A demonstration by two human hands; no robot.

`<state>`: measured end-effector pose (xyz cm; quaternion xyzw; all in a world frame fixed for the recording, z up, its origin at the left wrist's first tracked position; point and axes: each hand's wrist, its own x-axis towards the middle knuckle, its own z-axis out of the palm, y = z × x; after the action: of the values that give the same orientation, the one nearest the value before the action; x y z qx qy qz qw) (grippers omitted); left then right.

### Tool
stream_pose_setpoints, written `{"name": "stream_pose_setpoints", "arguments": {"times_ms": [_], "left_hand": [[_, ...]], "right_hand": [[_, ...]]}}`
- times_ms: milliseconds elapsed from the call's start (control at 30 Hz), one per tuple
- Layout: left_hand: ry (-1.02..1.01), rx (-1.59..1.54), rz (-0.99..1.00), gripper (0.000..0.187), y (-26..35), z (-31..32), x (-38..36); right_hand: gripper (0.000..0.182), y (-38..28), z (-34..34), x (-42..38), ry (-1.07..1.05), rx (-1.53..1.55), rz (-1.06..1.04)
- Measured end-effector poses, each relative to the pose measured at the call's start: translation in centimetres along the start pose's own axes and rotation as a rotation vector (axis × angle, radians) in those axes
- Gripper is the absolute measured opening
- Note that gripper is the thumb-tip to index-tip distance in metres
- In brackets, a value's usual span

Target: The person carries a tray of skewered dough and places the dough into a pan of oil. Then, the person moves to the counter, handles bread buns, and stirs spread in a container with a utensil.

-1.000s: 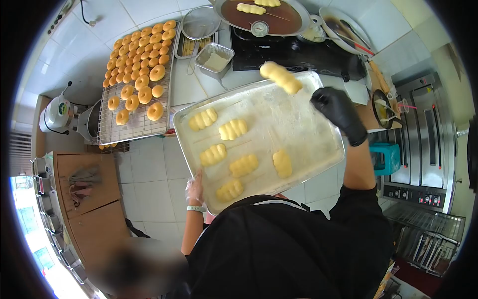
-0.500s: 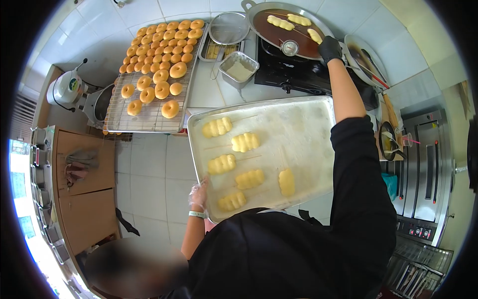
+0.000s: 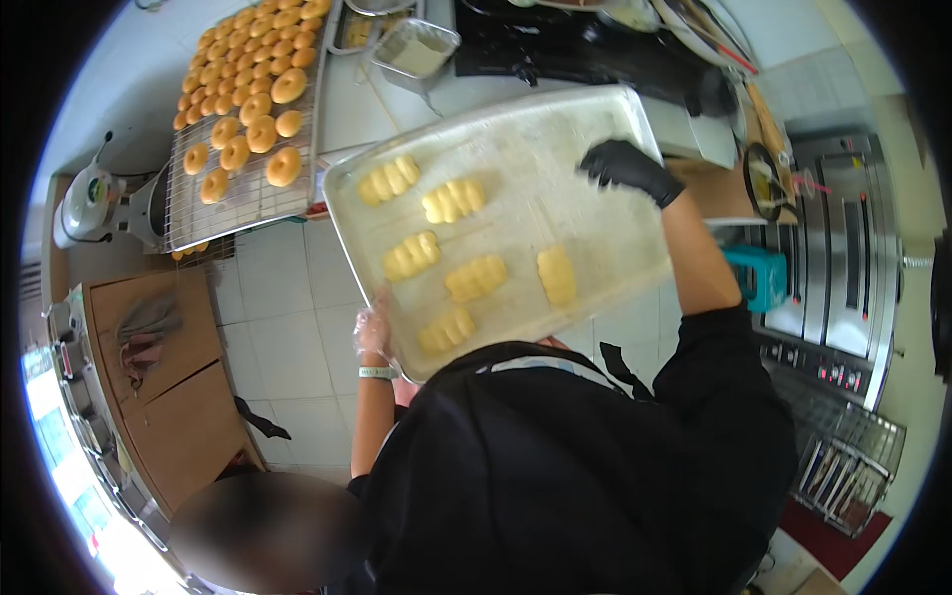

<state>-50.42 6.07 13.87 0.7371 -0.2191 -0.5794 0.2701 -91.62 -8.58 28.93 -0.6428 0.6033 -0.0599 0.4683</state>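
Note:
My left hand (image 3: 374,332), in a clear plastic glove, grips the left rim of a large metal tray (image 3: 615,228). Several ridged, pale yellow dough pieces on thin sticks lie on the tray's left and middle, among them one dough piece (image 3: 453,200) near the top and another dough piece (image 3: 557,276) standing lengthwise on the right. My right hand (image 3: 630,171), black-gloved, hovers over the tray's upper right part, its fingers stretched leftward and somewhat bent. Nothing shows in it. The tray's near edge is partly hidden behind a black-clothed torso.
A wire rack (image 3: 238,210) of browned doughnuts and buns stands upper left. Beyond the tray are a black stove (image 3: 555,50) and a square metal tin (image 3: 416,50). A stainless oven (image 3: 838,248) and a teal stool (image 3: 762,276) stand at right.
My right hand has drawn back from the pan of oil, where it was beside a dough piece, to over the tray. The view has tilted down, leaving most of the pan out of sight.

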Motion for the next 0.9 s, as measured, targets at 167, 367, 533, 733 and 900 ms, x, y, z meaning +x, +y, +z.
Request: {"name": "stream_pose_setpoints", "arguments": {"times_ms": [167,367,533,733,900], "left_hand": [[-0.052,-0.111,0.033,0.051,0.1,-0.2,-0.4],[0.02,0.014,0.006,0.052,0.7,0.1,-0.9],[0.019,-0.052,0.034,0.054,0.9,0.6,-1.3],[0.021,-0.03,0.039,0.052,1.0,0.6,-1.5],[0.026,0.04,0.006,0.053,1.1,0.4,-1.6]], "right_hand": [[0.036,5.0,12.4,-6.3,-0.187,-0.447,0.147],[0.027,4.8,17.1,-4.6,0.583,-0.292,0.061],[0.02,4.5,17.9,-1.2,0.53,-0.477,0.181],[0.014,4.8,17.1,-3.1,0.608,-0.373,0.082],[0.009,0.1,13.2,-9.1,0.772,-0.348,-0.059]]}}
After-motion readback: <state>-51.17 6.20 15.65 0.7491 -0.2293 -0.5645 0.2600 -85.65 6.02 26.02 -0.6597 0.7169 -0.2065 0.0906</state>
